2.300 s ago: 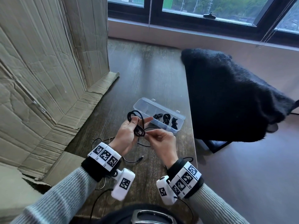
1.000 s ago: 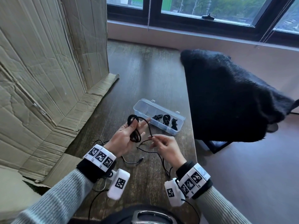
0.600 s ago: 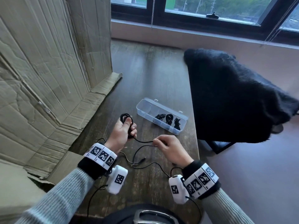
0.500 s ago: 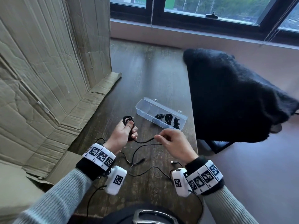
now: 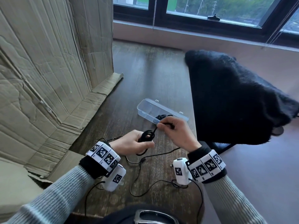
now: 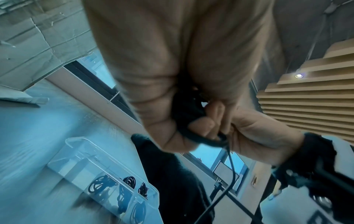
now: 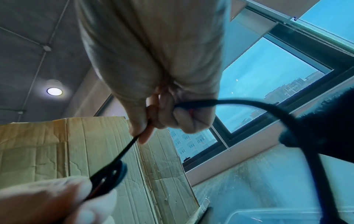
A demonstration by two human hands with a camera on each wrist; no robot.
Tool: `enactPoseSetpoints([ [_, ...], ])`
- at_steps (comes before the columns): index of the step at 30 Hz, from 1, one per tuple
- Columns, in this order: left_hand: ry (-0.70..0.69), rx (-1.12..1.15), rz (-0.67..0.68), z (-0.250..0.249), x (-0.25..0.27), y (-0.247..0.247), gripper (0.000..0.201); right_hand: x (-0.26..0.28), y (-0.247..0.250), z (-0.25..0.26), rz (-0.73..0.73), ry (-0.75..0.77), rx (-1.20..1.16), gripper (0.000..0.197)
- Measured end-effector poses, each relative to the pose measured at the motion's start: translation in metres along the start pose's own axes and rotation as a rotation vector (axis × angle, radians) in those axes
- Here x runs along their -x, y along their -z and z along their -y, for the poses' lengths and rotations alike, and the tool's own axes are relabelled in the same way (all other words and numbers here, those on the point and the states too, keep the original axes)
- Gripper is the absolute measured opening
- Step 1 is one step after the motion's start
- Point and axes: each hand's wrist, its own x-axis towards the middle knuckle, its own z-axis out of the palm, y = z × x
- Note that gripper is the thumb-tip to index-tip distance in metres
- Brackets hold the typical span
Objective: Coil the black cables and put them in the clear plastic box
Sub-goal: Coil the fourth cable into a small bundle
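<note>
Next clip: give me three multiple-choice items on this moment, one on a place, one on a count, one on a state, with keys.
1. Where is the clear box?
A. on the table, beyond the hands
B. on the chair
C. in the left hand

2. How many coiled cables lie in the box?
A. none
B. three
C. six

3. What is the left hand doing?
A. lying flat on the table
B. holding a coil
C. closing the box

Key:
1 A, the head view shows it on the wooden table past both hands.
2 B, the left wrist view shows three bundles.
3 B, its fingers curl round the coil while the right hand pinches the strand.
</note>
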Motion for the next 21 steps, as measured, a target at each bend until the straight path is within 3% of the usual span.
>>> enactPoseSetpoints([
  [2,0.057,0.1,0.013,-0.001,0.001,0.002,0.022,-0.001,-0.003,-0.006,-0.02,-0.017,-0.051,0.008],
  [6,0.061,0.161,0.01,-0.005,0.003,0.002,0.016,0.0,-0.002,-0.007,-0.091,-0.062,-0.18,0.003],
  [10,-0.007,0.532,-0.042,0.002,0.001,-0.004,0.046,0.002,-0.009,-0.014,-0.186,-0.102,-0.327,0.009],
  [14,-0.079,0.932,-0.171,-0.007,-0.007,-0.011,0.025,0.013,-0.03,-0.02,-0.088,-0.158,-0.322,0.018],
  [17,-0.113,0.988,-0.33,-0.015,-0.013,-0.006,0.035,0.022,-0.049,-0.021,-0.062,-0.194,-0.254,0.02],
  [21,-0.168,1.154,-0.319,-0.019,-0.014,-0.003,0.029,0.029,-0.069,-0.02,0.06,-0.248,-0.424,0.025],
])
